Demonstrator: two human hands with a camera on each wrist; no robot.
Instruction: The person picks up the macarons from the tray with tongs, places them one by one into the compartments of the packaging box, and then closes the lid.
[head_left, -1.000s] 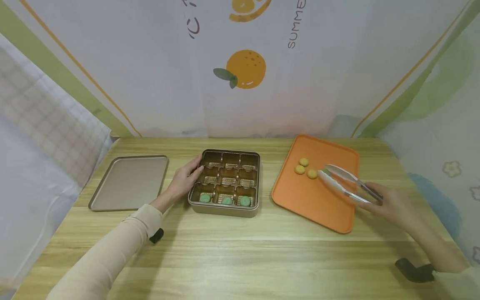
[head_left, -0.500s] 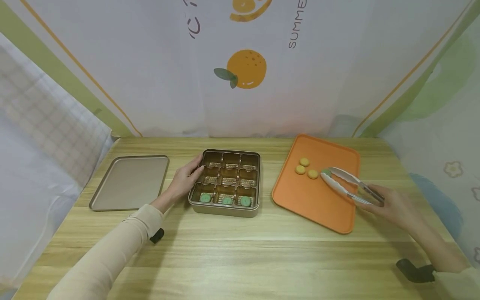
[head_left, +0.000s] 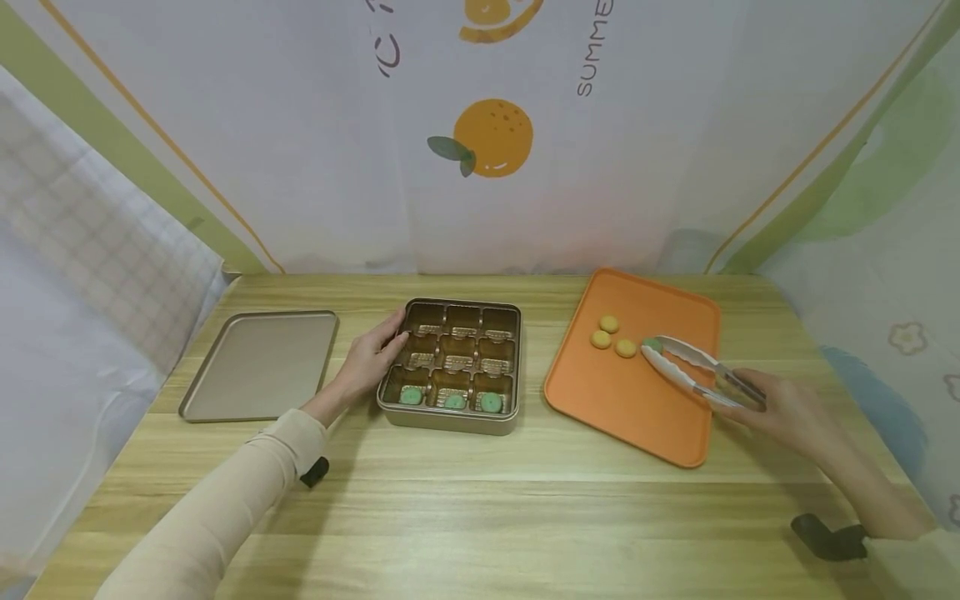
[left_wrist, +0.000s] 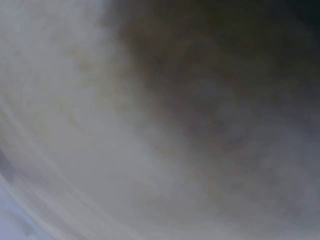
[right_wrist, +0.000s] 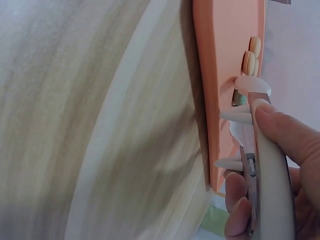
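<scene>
While the tray (head_left: 630, 404) looks smooth, scalloped tongs (head_left: 667, 367) flank a green piece (head_left: 653, 343).

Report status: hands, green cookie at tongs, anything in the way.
Left hand holding box; right hand gripping tongs. Green cookie between their tips at orange tray, lift unclear. Three yellow cookies close by, none covering it.

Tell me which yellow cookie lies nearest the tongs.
The rightmost yellow cookie in the head view, beside the tips of the tongs; the other two yellow cookies lie farther left.
</scene>
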